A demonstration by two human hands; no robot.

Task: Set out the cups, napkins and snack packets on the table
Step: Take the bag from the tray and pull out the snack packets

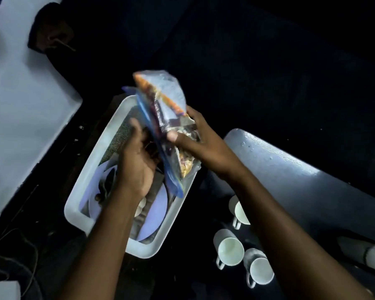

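Note:
My right hand [195, 137] grips a bunch of snack packets [167, 109], clear and blue plastic with orange print, held upright above a white basket [121, 118]. My left hand [136, 161] is curled against the left side of the same bunch, over the basket. Three white cups stand on the dark surface to the right of the basket: one [240, 211] farther back, one [228, 247] in the middle, one [259, 270] nearest. Inside the basket lie pale plates [156, 211] and dark items that I cannot make out. I see no napkins clearly.
A grey chair seat or bench [301, 180] stands right of the cups. A white wall or panel [20, 100] fills the left. Cables [20, 245] trail on the dark floor at lower left. The scene is dim.

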